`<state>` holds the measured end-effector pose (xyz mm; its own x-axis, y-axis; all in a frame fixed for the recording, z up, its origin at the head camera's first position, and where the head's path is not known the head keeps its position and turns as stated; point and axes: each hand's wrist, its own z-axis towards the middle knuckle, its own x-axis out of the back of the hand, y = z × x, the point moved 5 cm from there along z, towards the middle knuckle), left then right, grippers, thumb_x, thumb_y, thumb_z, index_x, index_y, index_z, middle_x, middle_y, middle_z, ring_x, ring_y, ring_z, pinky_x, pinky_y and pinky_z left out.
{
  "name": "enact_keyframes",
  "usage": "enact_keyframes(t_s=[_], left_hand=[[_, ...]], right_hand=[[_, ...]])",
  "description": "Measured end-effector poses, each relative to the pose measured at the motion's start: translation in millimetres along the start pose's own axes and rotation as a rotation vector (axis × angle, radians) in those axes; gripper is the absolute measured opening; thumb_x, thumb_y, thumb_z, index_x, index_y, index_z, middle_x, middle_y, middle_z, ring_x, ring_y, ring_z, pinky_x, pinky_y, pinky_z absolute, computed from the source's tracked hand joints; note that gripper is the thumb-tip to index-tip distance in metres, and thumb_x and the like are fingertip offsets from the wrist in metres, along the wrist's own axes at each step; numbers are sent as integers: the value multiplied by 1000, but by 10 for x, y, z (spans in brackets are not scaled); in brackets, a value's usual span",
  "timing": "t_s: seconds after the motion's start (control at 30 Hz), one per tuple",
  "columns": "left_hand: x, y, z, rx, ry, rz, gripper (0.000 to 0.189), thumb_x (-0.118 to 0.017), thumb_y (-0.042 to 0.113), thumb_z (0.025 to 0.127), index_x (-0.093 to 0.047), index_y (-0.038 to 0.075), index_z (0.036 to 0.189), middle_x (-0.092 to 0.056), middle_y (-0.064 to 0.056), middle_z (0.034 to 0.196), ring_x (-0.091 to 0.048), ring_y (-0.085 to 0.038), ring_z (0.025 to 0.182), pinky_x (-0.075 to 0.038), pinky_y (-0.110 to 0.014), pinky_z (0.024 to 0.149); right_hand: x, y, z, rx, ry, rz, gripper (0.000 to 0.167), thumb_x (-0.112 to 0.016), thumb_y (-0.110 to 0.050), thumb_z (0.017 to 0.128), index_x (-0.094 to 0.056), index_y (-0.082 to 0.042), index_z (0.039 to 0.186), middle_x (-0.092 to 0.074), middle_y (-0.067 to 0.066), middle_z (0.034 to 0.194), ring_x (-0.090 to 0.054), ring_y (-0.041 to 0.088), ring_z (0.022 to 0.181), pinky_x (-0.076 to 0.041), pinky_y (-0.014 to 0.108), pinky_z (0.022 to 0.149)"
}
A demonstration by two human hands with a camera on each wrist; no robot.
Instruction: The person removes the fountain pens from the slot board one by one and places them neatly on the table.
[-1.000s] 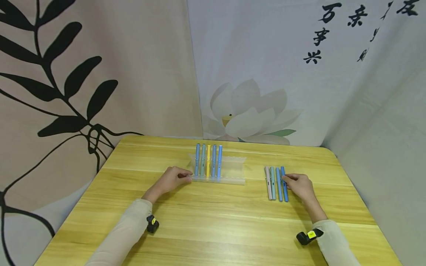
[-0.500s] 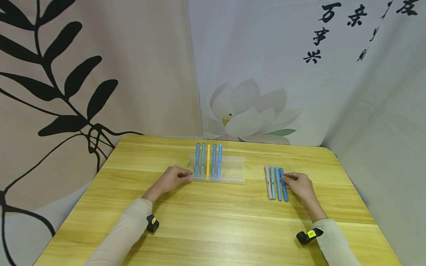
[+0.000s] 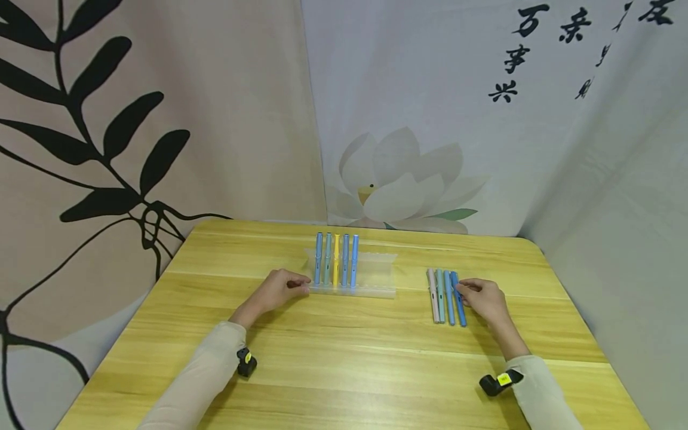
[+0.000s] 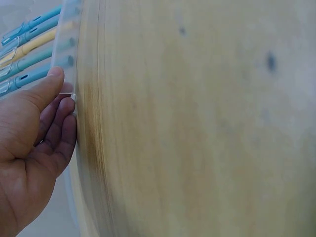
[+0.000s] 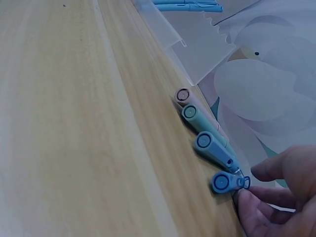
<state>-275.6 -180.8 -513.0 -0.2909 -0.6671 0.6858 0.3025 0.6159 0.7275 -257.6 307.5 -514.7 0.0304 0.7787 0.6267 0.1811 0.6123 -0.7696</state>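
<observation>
1. Tipped slightly since a second ago, the end blue pen (image 3: 460, 307) now has its far end closer to the neighbouring blue pen (image 3: 450, 304); both hands keep almost the same places.

2. Head view, right side: the right hand (image 3: 485, 298) pinches that end pen from its outer side, while the pen lies on the worktop (image 3: 344, 370), well apart from the clear holder (image 3: 378, 275). It seems wise to draw the pen outward a little before raising it, so that its far end does not nudge the row.

3. Head view, left side: the left hand (image 3: 279, 291) holds the holder's near left corner. Five pens, with a yellow pen (image 3: 336, 263) in the middle, occupy its left part. A light, still hold is probably enough; a tug could shift all five.

4. Left wrist view: the left thumb (image 4: 52, 83) lies over the clear edge and the other fingers curl underneath, pinching the corner. Pen ends show through the clear plastic, so keeping the corner level should stop them slipping.

5. Right wrist view: the right thumb (image 5: 276, 168) and fingers close about the end pen; how firmly they press, I cannot tell. Its near end stands apart from its neighbour, with the green pen (image 5: 200, 121) and pink pen (image 5: 190, 101) beyond. Gripping only this pen looks easiest from that open side.
</observation>
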Motion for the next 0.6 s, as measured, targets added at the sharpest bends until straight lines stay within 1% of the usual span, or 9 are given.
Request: enact_keyframes(t_s=[0.2,0.3,0.6], left_hand=[[-2,2,-1,2,0,8,33,-70,23,99,-73,6,126,-75,-6,116,-70,-19,103,-59,-39,89],[1,8,-8,-2,2,5,33,-70,23,99,-73,5,126,-75,-7,116,-70,-19,103,-59,-40,89],[0,13,-8,-3,6,11,32,-71,22,98,-73,5,125,-75,-8,116,-70,-20,104,-59,-40,90]], right_hand=[[18,7,2,-1,4,9,43,-63,-29,103,-66,3,131,-70,24,118,-71,11,82,-59,23,69],[24,14,6,-2,8,18,43,-62,-28,103,-65,4,131,-70,24,118,-71,11,82,-59,23,69],[40,38,-11,-11,28,4,42,-63,-27,102,-66,5,128,-72,22,112,-70,9,77,-58,22,66]])
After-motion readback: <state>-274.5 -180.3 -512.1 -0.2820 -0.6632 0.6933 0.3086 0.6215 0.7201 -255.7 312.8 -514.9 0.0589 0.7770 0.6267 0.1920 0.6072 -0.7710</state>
